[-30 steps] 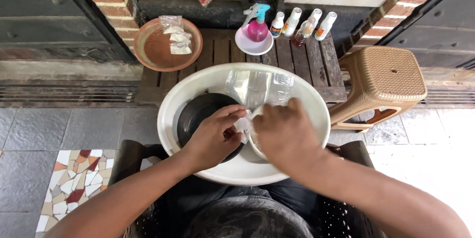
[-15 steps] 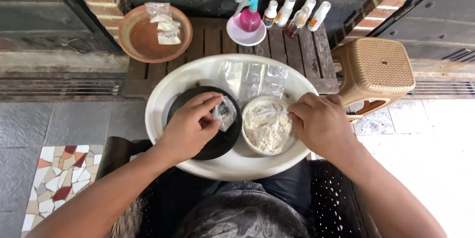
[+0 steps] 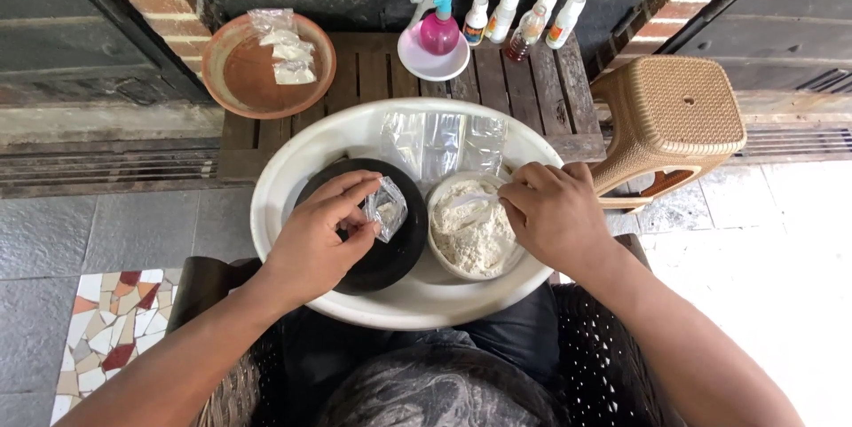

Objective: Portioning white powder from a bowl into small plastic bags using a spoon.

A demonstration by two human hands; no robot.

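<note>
Pinching a small clear plastic bag between thumb and fingertips, my left hand hovers over a black dish; that grip is pressed together on the bag's lower edge, and the bag stands open-mouthed with a little pale powder inside. My right hand is curled shut around the handle of a white spoon, whose bowl lies over a round bowl of whitish powder. The powder bowl sits just beside the black dish, the two touching or nearly so, and both rest inside a big white basin on my lap. At the far side of the basin I see a few empty clear bags lying flat against its wall.

Beyond the basin is a slatted wooden surface. On its left sits a brown clay bowl holding several filled little packets. In the middle stands a pink spray bottle with a blue trigger, set in a small white dish, and next to it a row of four small bottles with white caps. To the right of the surface stands a tan woven plastic stool on the tiled floor.
</note>
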